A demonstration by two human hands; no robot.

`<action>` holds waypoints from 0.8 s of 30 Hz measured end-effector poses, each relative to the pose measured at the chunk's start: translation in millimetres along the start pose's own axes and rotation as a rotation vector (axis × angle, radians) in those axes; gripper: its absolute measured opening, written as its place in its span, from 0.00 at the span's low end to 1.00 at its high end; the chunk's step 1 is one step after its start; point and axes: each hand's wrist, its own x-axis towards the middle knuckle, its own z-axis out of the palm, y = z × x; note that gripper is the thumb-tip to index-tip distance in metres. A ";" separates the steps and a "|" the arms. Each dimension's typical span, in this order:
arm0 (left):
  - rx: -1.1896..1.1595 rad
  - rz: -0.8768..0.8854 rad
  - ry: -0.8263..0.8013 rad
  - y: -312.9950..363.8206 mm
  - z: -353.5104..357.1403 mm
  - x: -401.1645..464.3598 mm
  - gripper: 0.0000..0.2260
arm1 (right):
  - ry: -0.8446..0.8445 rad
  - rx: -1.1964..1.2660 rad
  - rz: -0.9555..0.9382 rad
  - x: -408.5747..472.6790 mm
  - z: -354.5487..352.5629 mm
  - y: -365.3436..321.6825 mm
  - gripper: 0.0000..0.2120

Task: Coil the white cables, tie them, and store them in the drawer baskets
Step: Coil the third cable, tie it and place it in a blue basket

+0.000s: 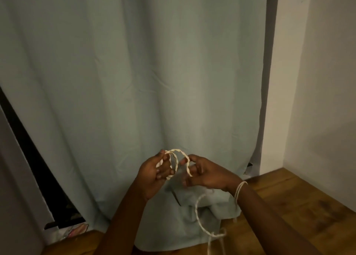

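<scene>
Low in the frame, loose white cable (200,224) trails over the wooden floor (289,206) — uncoiled. Mid-frame, the left hand (154,174) grips small loops; the right hand (202,174) pinches the strand. Behind, a curtain (125,71) — no drawer baskets visible; tying and storing remain.

Two bare hands, the left hand (152,172) and the right hand (204,174); one twisted white cable (178,153) looped between them; one pale grey-green fabric curtain (125,71); one brown wooden floor (289,200).
</scene>
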 end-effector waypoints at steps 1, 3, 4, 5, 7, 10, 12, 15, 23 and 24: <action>-0.066 0.006 0.021 1.7 0.1 -1.5 0.16 | -0.036 -0.003 0.010 -2.7 -0.5 3.4 0.14; -0.144 0.028 0.035 7.8 2.2 -8.0 0.16 | -0.009 -0.067 -0.006 -4.5 -3.9 12.2 0.03; -0.171 0.031 0.035 9.6 4.7 -11.2 0.16 | 0.070 -0.103 -0.002 -4.2 -4.8 17.2 0.10; -0.208 0.038 0.031 9.8 6.6 -13.4 0.16 | 0.167 -0.133 0.013 -2.7 -4.7 23.6 0.17; -0.313 0.098 0.008 9.8 14.7 -15.1 0.17 | 0.301 -0.200 0.036 0.6 1.7 29.7 0.23; -0.393 0.236 -0.043 12.0 30.8 -9.7 0.17 | 0.115 -0.435 0.010 5.4 35.9 29.2 0.21; -0.330 0.326 -0.025 11.1 33.3 -1.1 0.11 | -0.049 -0.535 0.016 4.6 54.3 21.5 0.15; 0.238 0.589 0.183 -3.9 2.2 10.7 0.05 | -0.122 -0.663 0.027 3.0 55.3 9.8 0.10; 1.028 0.221 -0.082 -30.9 -20.5 -14.2 0.12 | 0.271 -0.645 -0.162 10.1 -7.6 -20.7 0.04; 0.863 0.144 -0.104 -27.6 -14.9 -17.1 0.12 | 0.250 -0.500 -0.176 13.6 -14.6 -19.9 0.07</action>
